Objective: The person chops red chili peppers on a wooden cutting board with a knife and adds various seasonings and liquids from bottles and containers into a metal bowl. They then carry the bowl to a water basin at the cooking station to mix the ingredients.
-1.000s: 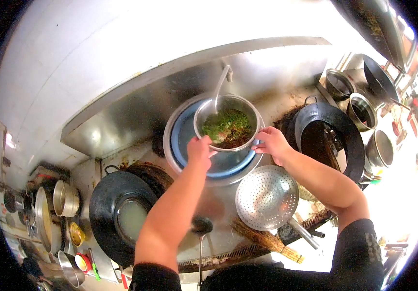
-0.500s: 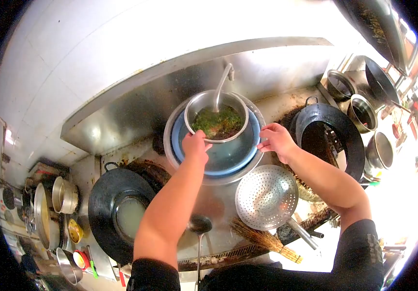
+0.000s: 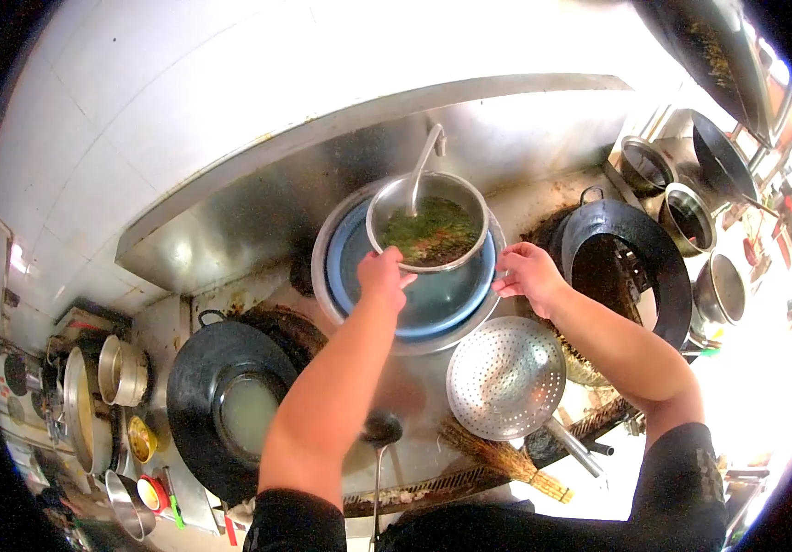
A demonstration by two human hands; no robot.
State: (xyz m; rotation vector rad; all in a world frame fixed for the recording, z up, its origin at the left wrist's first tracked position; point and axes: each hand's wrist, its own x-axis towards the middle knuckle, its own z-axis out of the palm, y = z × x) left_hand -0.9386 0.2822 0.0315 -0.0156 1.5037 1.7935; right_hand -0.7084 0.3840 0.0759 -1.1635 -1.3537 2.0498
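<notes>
My left hand (image 3: pixel 384 276) grips the near left rim of a round metal pot (image 3: pixel 379 213). Inside the pot are chopped greens and darker bits (image 3: pixel 433 230) in liquid. A curved metal spout (image 3: pixel 425 164) reaches down into the pot from behind. The pot is over a blue basin (image 3: pixel 339 267), which sits in a wider metal basin (image 3: pixel 320 293). My right hand (image 3: pixel 525 276) is beside the basins' right rim, fingers apart and holding nothing, a short way from the pot.
A perforated strainer (image 3: pixel 506 377) with a handle lies front right, beside a straw brush (image 3: pixel 506 460). Black woks stand at left (image 3: pixel 198 396) and right (image 3: pixel 672 267). A ladle (image 3: pixel 380 431) lies in front. Pots (image 3: pixel 123 370) line the far left, and others (image 3: pixel 686 216) the right.
The pot went left and then back right with my left hand on its rim. My right hand has come off the pot's rim. The contents now look wetter and more submerged.
</notes>
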